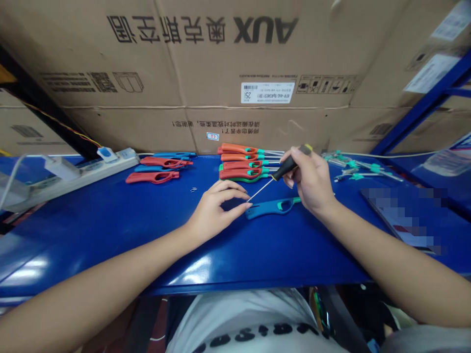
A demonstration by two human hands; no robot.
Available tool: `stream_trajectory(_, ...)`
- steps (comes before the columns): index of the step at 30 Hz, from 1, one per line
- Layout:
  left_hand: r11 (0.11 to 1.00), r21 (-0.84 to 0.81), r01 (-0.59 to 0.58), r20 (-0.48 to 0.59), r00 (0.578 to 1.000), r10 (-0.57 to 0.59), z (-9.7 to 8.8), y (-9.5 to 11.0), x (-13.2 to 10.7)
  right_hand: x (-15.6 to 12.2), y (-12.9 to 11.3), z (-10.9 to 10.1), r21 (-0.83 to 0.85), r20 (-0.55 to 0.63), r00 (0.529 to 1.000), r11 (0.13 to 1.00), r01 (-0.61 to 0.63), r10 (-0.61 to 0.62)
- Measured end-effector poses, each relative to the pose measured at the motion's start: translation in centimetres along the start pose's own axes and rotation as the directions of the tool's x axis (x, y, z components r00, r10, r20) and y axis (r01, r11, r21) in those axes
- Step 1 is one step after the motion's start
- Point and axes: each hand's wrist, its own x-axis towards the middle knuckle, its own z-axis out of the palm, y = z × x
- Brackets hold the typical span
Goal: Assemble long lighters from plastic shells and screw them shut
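My right hand (309,179) is closed around the black handle of a screwdriver (282,170). Its thin shaft slants down and left to the fingertips of my left hand (217,203). Thumb and forefinger of that hand pinch together at the screwdriver tip; whatever is between them is too small to make out. Just beneath lies a blue lighter (270,209) with a green trigger, flat on the blue table (235,250). Its nozzle end is hidden behind my right hand.
Several red and orange lighters (241,165) lie in a row behind my hands. Red and blue handle shells (152,177) are at the left, near tiny screws (194,189). Metal rods with green parts (362,169) lie right of a power strip (81,176); cardboard (206,93) stands behind.
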Motion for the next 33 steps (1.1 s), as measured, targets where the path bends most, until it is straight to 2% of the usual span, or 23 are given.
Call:
stream_trajectory(9,0.999,0.015,-0.03,-0.006,1.0,0.031,-0.1,0.0,0.0,0.0,-0.3,0.0,-0.016,-0.008,1.0,1.0,-0.006,0.005)
stream_trajectory(13,0.999,0.024,-0.031,0.001,1.0,0.031,-0.1,0.0,0.0,-0.1,-0.5,0.2,-0.057,0.024,1.0,0.998,0.006,-0.005)
stream_trajectory(19,0.999,0.045,-0.009,0.042,0.999,0.008,-0.1,0.1,0.0,-0.9,-1.3,0.2,-0.171,0.103,0.985,0.973,0.155,-0.139)
stream_trajectory(24,0.995,0.101,-0.008,0.117,0.993,-0.004,-0.2,0.4,0.0,-1.7,-2.1,0.3,-0.265,0.182,0.959,0.929,0.26,-0.216)
stream_trajectory(33,0.992,0.117,-0.037,0.134,0.991,0.021,-0.4,0.6,0.0,-1.8,-2.2,0.7,-0.259,0.131,0.97,0.937,0.233,-0.205)
